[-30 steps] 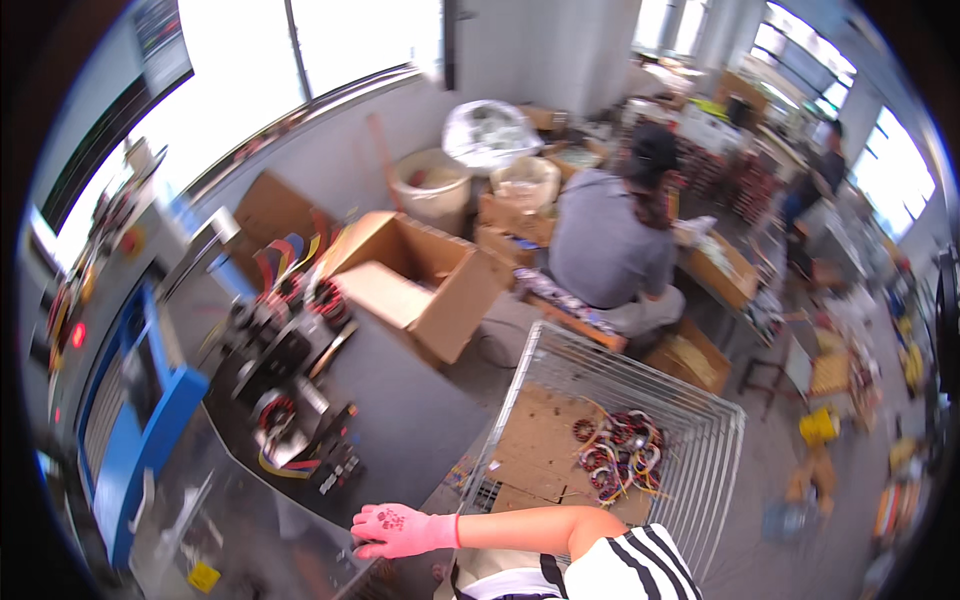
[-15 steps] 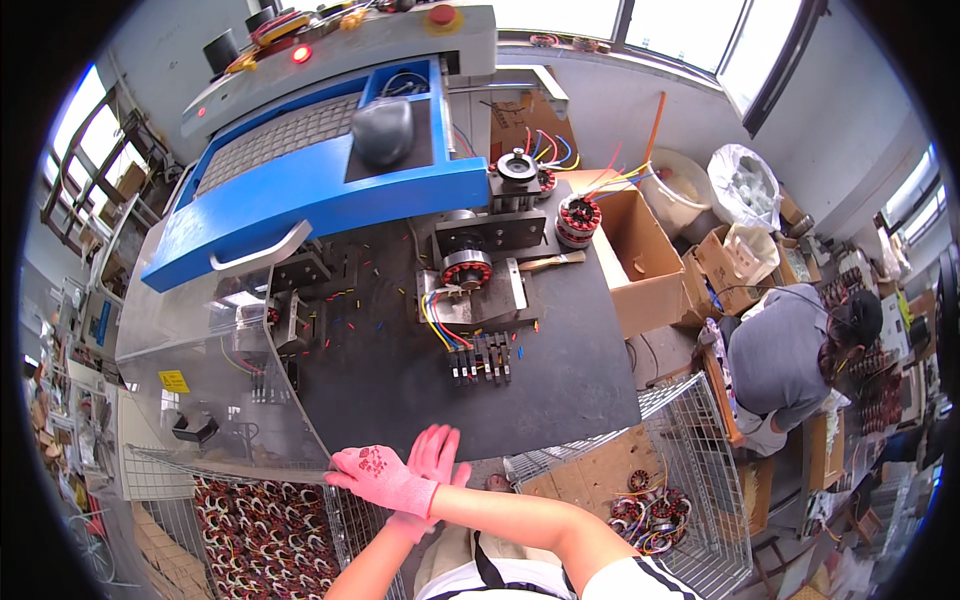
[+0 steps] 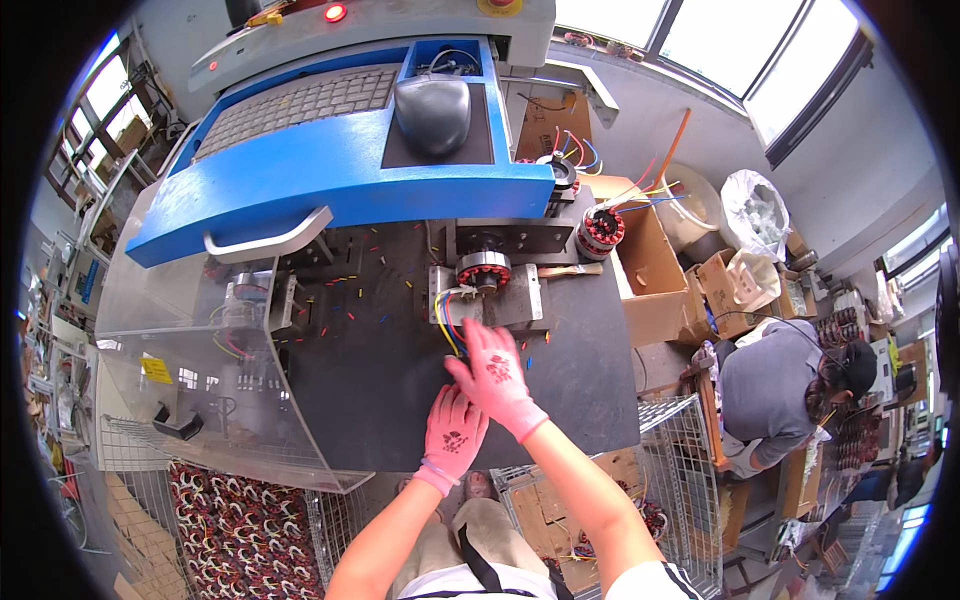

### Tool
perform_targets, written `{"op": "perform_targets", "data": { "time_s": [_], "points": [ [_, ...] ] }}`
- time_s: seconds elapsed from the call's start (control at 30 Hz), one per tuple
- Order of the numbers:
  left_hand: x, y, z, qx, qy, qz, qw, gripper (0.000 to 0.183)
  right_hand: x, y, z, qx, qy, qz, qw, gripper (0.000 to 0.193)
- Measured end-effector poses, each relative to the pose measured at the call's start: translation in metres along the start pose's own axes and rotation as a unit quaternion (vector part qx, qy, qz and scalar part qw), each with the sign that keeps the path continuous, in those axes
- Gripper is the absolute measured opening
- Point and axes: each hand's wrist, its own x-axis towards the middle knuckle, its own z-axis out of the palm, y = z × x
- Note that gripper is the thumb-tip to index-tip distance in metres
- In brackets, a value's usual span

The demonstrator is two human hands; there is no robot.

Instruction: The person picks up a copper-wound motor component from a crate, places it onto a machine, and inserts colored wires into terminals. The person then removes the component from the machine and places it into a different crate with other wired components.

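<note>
Both my hands wear pink gloves with a dark print. My right hand (image 3: 495,372) is over the row of black terminal clips, mostly hiding it, its fingers stretched toward the coloured wires (image 3: 450,318) and its thumb apart. My left hand (image 3: 456,432) lies just nearer and to the left, almost touching the right one, fingers extended over the black worktop (image 3: 365,400). What lies under the fingertips is hidden. Beyond the hands, a motor stator (image 3: 484,270) with red-covered windings sits on a metal fixture (image 3: 530,298), its wires running down toward the clips.
A transparent cover (image 3: 215,375) stands at the left, under a blue keyboard drawer (image 3: 340,200) with a mouse (image 3: 433,115). Another stator (image 3: 600,232) and a brush (image 3: 570,270) are at the right. Wire-mesh carts flank my legs. A co-worker (image 3: 770,385) bends at the far right.
My hands have moved from crossed near the cover's lower edge to up over the clips and wires, uncrossing on the way. The view has shifted closer to the bench.
</note>
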Motion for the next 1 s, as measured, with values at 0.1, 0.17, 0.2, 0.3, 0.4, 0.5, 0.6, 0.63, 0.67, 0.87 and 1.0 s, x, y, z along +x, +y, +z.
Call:
{"op": "perform_targets", "data": {
  "time_s": [0.1, 0.17, 0.2, 0.3, 0.4, 0.5, 0.6, 0.63, 0.67, 0.87, 1.0],
  "points": [
    [-0.005, -0.007, 0.004, -0.036, -0.029, -0.011, 0.999, 0.036, 0.003, 0.007, 0.02, 0.363, -0.064, 0.058, 0.928, 0.048],
    [-0.01, -0.01, 0.003, -0.009, -0.029, 0.008, 1.0, 0.047, 0.011, 0.021, -0.008, 0.493, -0.084, 0.128, 0.856, 0.036],
    [-0.01, -0.012, 0.002, -0.008, -0.041, 0.004, 0.999, 0.051, 0.022, 0.034, -0.021, 0.532, -0.067, 0.169, 0.827, 0.028],
    [-0.005, -0.006, 0.002, 0.005, -0.046, 0.013, 0.999, 0.054, 0.064, 0.068, -0.048, 0.059, 0.154, -0.036, 0.986, 0.034],
    [0.001, -0.001, -0.001, -0.007, -0.045, 0.017, 0.999, 0.056, 0.097, 0.068, -0.057, -0.096, 0.073, -0.111, 0.986, 0.045],
    [0.014, 0.007, -0.016, -0.076, -0.047, -0.023, 0.996, 0.054, 0.093, 0.073, -0.058, -0.06, -0.033, -0.052, 0.996, 0.047],
    [-0.016, 0.003, -0.013, -0.479, 0.006, -0.203, 0.854, 0.053, 0.04, 0.039, -0.067, 0.215, -0.018, 0.1, 0.971, 0.038],
    [-0.028, 0.003, -0.016, -0.63, 0.019, -0.269, 0.728, 0.054, 0.016, 0.025, -0.069, 0.47, -0.04, 0.237, 0.849, 0.032],
    [-0.008, 0.014, -0.039, -0.756, 0.0, -0.406, 0.513, 0.061, -0.006, 0.011, -0.073, 0.474, 0.002, 0.249, 0.845, 0.029],
    [-0.034, 0.023, -0.045, -0.854, 0.063, -0.39, 0.339, 0.049, -0.093, -0.04, -0.004, 0.294, 0.013, 0.094, 0.951, 0.037],
    [-0.036, 0.055, -0.09, -0.802, 0.085, -0.331, 0.489, 0.039, -0.129, -0.056, -0.028, 0.462, 0.07, 0.188, 0.864, 0.056]
  ]
}}
